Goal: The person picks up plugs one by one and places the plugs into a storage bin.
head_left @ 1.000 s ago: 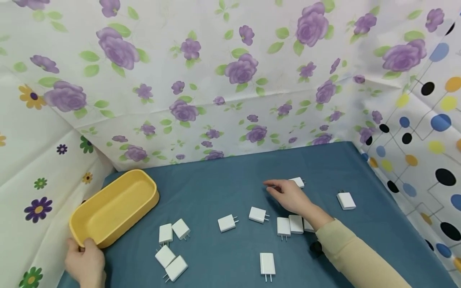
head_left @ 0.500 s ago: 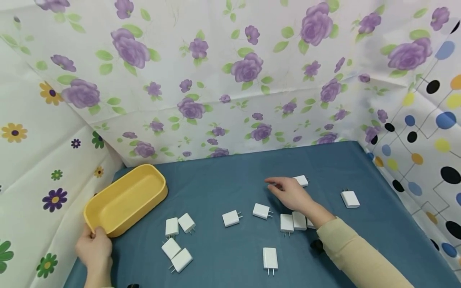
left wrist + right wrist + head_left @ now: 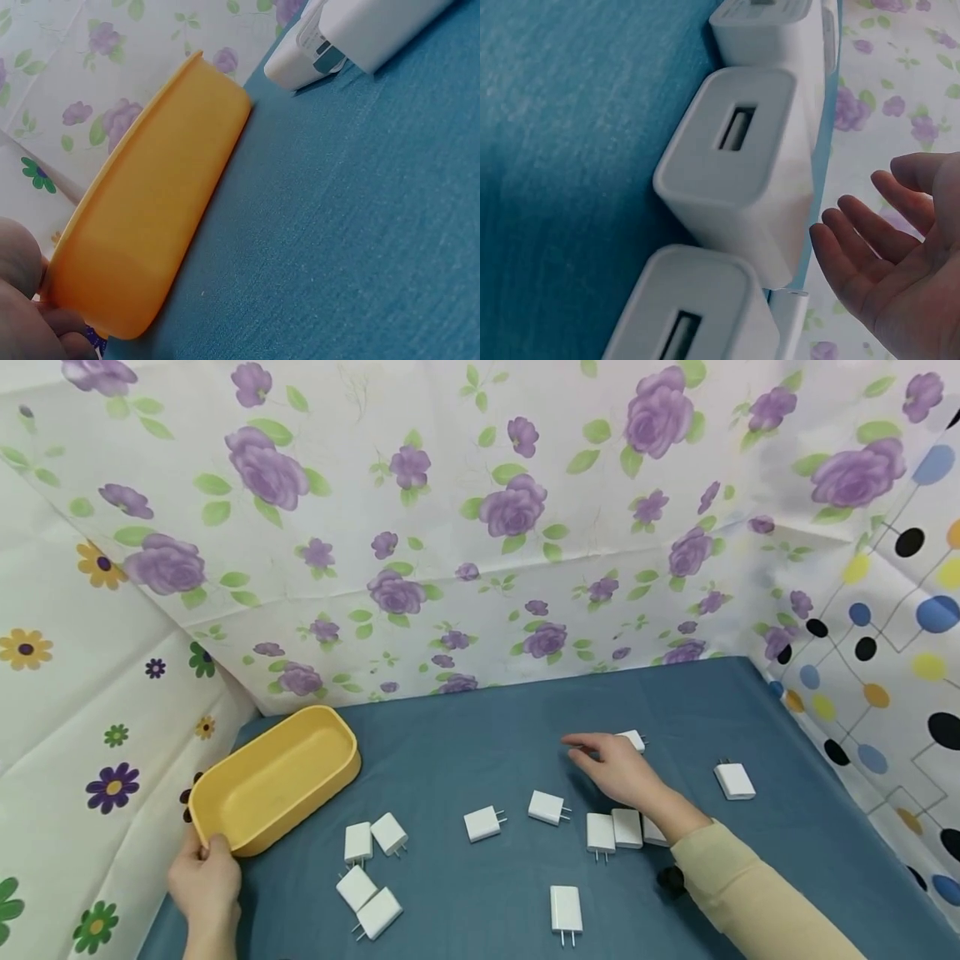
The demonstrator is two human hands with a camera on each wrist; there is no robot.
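In the head view, my left hand (image 3: 204,881) pinches the near end of a yellow oblong tray (image 3: 273,781), thumb at the rim. The left wrist view shows the tray's outer side (image 3: 154,202) resting on the blue cloth. My right hand (image 3: 617,768) is over the right part of the table, fingers relaxed and holding nothing. Behind it lies a partly covered white charger plug (image 3: 633,740). Just in front, several plugs stand in a row, one charger (image 3: 600,833) at its left end. The right wrist view shows the USB port of a white charger (image 3: 727,142) beside the spread fingers (image 3: 862,240).
More white charger plugs lie about: a cluster left of centre with one charger (image 3: 378,912), a middle charger (image 3: 483,823), a near charger (image 3: 566,910) and a far-right charger (image 3: 735,781). Patterned sheets (image 3: 450,527) wall the blue table (image 3: 450,735) at the back and sides.
The yellow tray has slid a little to the right, toward the chargers, with my left hand on it. My right hand has stayed nearly still. The head view has shifted slightly.
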